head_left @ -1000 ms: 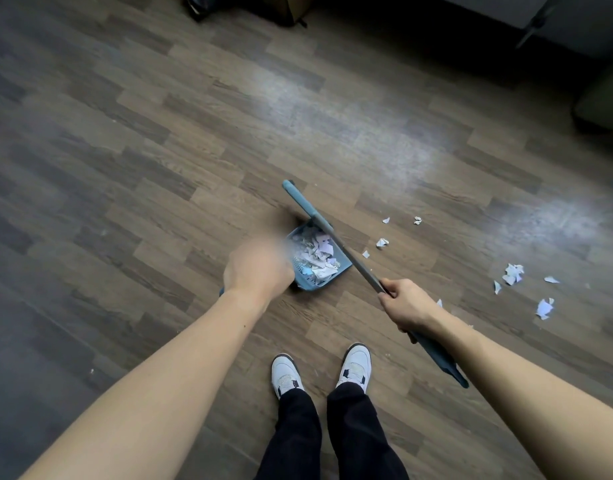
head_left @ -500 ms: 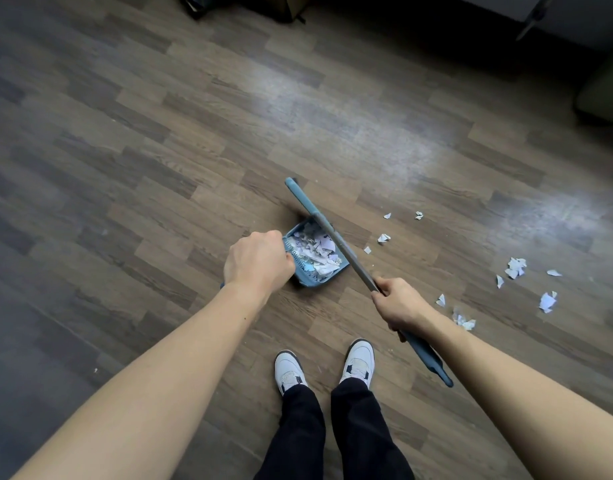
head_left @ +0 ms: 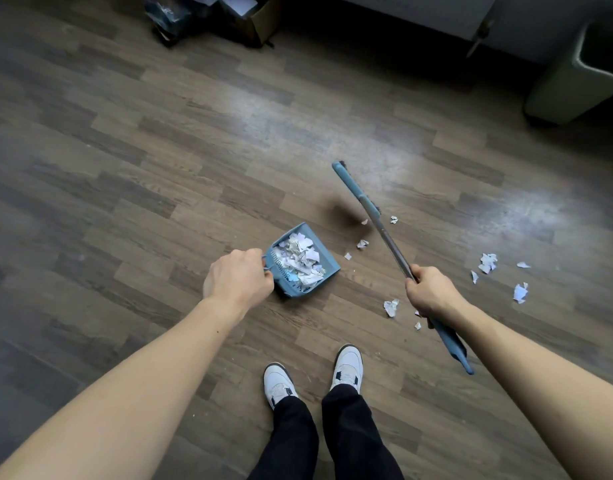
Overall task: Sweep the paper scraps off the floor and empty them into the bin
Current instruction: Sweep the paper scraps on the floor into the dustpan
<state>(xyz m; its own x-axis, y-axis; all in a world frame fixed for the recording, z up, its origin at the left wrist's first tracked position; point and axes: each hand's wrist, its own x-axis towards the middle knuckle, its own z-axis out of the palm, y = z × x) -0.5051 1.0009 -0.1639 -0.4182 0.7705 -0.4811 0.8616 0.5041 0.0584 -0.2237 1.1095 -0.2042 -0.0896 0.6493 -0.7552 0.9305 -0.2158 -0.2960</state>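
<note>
Now broom (head_left: 384, 233) swung right off dustpan (head_left: 325, 258); left hand (head_left: 237, 277) grips dustpan, right hand (head_left: 431, 292) grips broom.

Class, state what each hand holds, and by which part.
Left hand grips the dustpan by its handle; right hand grips the broom by its shaft.

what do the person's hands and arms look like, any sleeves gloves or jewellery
The left hand and right hand are bare: no gloves, rings or watch show. The left forearm and right forearm are uncovered to the frame's edge, with no sleeve in view. Lower down, dark trousers and white trainers with dark trim are worn.
</note>
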